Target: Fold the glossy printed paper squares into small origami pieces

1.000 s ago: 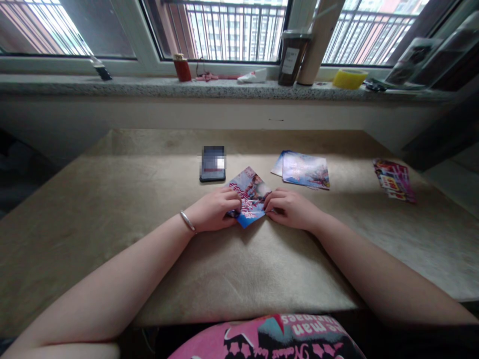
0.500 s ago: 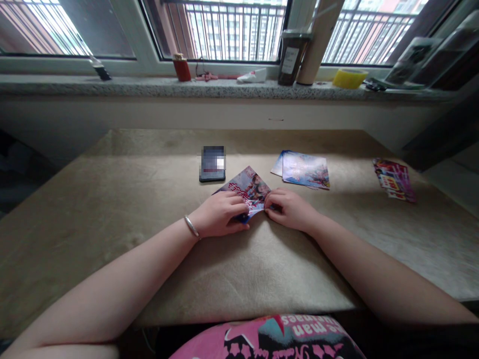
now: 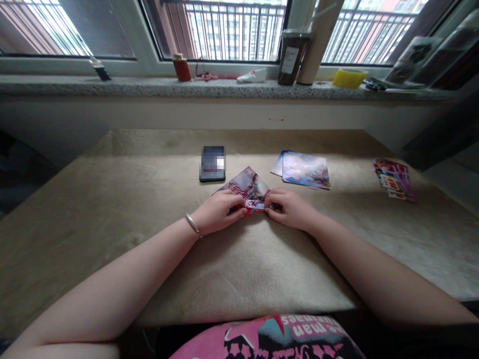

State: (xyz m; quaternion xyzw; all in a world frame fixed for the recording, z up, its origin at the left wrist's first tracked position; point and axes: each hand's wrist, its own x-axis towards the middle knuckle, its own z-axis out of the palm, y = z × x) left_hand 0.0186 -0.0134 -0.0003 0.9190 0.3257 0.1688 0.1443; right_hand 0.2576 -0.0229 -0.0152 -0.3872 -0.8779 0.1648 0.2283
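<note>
Head view, forward-down (over the table [image 3: 232, 269])

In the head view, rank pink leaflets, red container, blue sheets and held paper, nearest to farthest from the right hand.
1. Held paper: touching the right hand.
2. Blue sheets: beyond it, slightly right.
3. Pink leaflets: well to the right.
4. Red container: left, up on the windowsill.
</note>
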